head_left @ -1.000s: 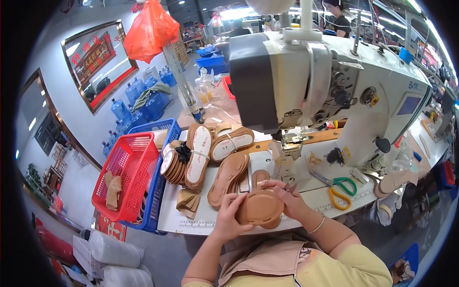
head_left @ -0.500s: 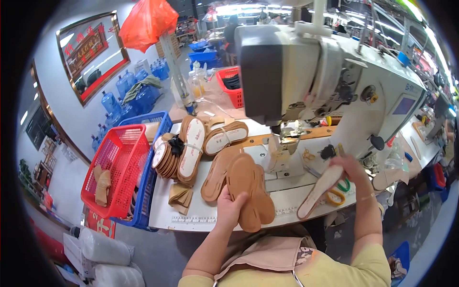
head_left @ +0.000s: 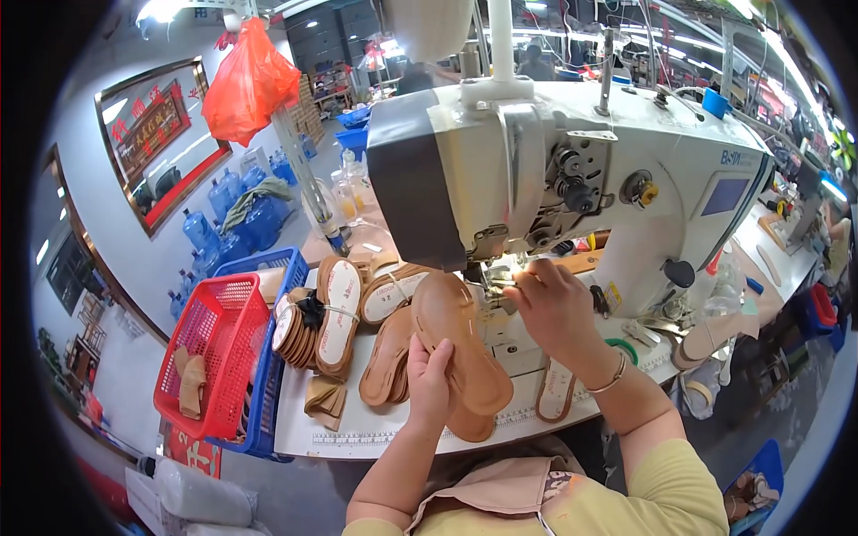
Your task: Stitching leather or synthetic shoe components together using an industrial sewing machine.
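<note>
My left hand (head_left: pixel 431 380) grips a brown insole (head_left: pixel 460 344) with small slots along its edge, held upright over the front of the table. Another brown insole (head_left: pixel 471 425) shows partly below it. My right hand (head_left: pixel 556 302) is at the needle area of a white sewing machine (head_left: pixel 670 179), its fingers bent together; whatever they hold is hidden. Beneath my right forearm lies an insole (head_left: pixel 556 390) with its pale printed side up. Just left of my left hand, more brown insoles (head_left: pixel 386 362) rest on the table.
Tied bundles of insoles (head_left: pixel 338 313) and folded tan pieces (head_left: pixel 325 400) lie at the left. A red basket (head_left: pixel 214 348) and a blue basket (head_left: pixel 271 393) stand beside the table. A green ring (head_left: pixel 621 350) lies right of my forearm. A ruler strip (head_left: pixel 357 438) runs along the front edge.
My right hand has moved left and up from the table's right side to the needle area. My left hand has raised the brown insole slightly. The view has shifted toward the machine.
</note>
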A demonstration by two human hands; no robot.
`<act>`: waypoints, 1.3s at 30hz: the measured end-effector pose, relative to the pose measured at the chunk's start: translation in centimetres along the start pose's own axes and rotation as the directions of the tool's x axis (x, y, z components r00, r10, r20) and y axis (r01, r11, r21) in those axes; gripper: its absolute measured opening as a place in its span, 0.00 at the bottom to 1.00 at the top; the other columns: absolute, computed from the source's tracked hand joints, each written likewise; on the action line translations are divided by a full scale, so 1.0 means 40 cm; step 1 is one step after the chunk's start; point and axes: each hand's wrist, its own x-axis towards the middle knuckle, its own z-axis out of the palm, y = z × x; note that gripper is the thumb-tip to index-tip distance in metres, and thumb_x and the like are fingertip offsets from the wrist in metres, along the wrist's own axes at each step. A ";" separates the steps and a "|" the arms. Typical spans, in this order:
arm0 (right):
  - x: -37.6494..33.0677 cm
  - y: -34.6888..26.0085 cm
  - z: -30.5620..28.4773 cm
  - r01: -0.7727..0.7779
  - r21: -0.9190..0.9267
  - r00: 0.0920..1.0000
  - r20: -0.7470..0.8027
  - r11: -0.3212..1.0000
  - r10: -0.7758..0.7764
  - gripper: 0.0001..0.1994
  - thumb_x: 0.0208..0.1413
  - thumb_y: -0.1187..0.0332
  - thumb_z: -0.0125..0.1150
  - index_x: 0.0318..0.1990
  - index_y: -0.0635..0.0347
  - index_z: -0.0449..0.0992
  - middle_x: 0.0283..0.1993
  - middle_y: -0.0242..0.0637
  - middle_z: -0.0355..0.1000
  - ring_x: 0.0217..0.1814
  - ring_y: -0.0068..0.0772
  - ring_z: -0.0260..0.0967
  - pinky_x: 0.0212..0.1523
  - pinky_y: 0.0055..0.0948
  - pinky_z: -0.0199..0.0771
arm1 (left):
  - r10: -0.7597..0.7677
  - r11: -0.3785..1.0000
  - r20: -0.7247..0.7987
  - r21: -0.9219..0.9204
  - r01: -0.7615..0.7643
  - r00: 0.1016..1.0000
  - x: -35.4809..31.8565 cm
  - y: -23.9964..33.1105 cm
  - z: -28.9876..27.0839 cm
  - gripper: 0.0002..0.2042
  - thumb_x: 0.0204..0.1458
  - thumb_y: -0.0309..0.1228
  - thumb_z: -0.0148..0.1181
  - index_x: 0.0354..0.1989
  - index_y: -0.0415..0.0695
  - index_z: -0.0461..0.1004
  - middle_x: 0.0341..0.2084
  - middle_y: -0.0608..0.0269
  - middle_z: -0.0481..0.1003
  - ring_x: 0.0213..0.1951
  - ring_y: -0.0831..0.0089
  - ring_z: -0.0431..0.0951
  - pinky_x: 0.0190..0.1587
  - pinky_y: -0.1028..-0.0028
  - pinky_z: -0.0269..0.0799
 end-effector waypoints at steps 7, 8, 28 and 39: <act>0.010 0.025 0.034 0.055 -0.238 0.990 -0.113 0.970 -0.084 0.10 0.46 0.73 0.61 0.39 0.59 0.73 0.36 0.37 0.66 0.32 0.39 0.66 0.30 0.35 0.70 | 0.059 0.996 -0.047 0.074 -0.055 0.997 0.034 -0.013 0.065 0.14 0.57 0.24 0.47 0.51 0.41 0.62 0.43 0.62 0.71 0.43 0.74 0.73 0.46 0.74 0.72; 0.003 0.032 0.035 0.025 -0.243 0.981 -0.182 0.970 -0.071 0.11 0.46 0.74 0.60 0.39 0.60 0.73 0.35 0.37 0.67 0.31 0.38 0.66 0.29 0.34 0.69 | 0.066 0.996 -0.033 0.066 -0.064 0.997 0.044 -0.016 0.069 0.13 0.57 0.24 0.48 0.51 0.42 0.62 0.42 0.63 0.71 0.42 0.76 0.73 0.45 0.75 0.71; -0.062 0.077 0.106 -0.092 0.664 0.995 0.042 0.742 0.086 0.17 0.46 0.81 0.57 0.46 0.58 0.73 0.31 0.41 0.74 0.30 0.35 0.72 0.31 0.27 0.72 | 0.085 0.914 -0.046 0.401 -0.060 0.995 0.095 -0.048 0.083 0.13 0.59 0.27 0.47 0.51 0.40 0.61 0.43 0.62 0.69 0.45 0.76 0.69 0.50 0.75 0.66; -0.041 0.084 0.083 -0.291 0.733 0.951 0.295 0.615 0.098 0.11 0.55 0.76 0.55 0.46 0.57 0.74 0.25 0.38 0.72 0.24 0.24 0.69 0.27 0.22 0.70 | -0.193 0.977 0.023 0.095 0.190 0.981 0.156 -0.041 0.038 0.19 0.58 0.36 0.43 0.53 0.38 0.64 0.46 0.59 0.71 0.47 0.71 0.71 0.51 0.72 0.67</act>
